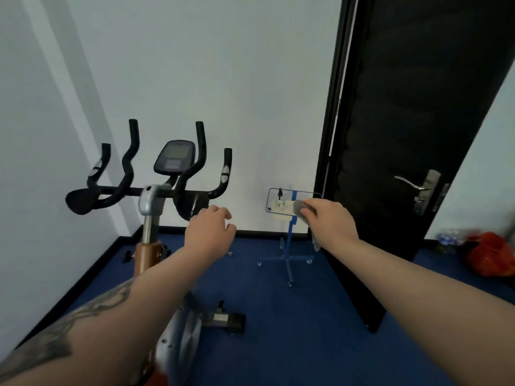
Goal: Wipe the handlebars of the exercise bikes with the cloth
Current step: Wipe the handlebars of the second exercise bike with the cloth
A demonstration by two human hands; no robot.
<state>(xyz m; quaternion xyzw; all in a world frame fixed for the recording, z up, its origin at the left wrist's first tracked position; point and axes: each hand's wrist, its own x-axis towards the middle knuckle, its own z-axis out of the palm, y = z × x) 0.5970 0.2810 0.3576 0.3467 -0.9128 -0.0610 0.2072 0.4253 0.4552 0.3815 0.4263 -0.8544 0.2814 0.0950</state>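
Right now both hands reach forward over the blue floor (278, 330), in front of an exercise bike (156, 246) that stands to the left near the white wall (195, 65). The right hand (330, 218) grips a grey cloth (302, 208): the fingers are curled round it, a bunched part shows past the knuckles and a loose end hangs below the wrist. That hand and the cloth are held in the air, well to the right of the bike and touching no part of it. The left hand (210, 232) holds nothing; its fingers are loosely bent and spread a little, and it hovers just in front of the right-hand elbow pad of the black handlebars (131, 174), though whether it touches the pad cannot be told. The handlebars rise in four curved black grips around a small console (174, 157), mounted on a silver post above an orange-brown frame section. Behind the right hand a small blue stand (289, 243) on castors carries a clear-framed tray. A black door (404, 135) with a silver lever handle (418, 185) stands open on the right, and an orange-red bag (490, 257) lies on the floor beyond it
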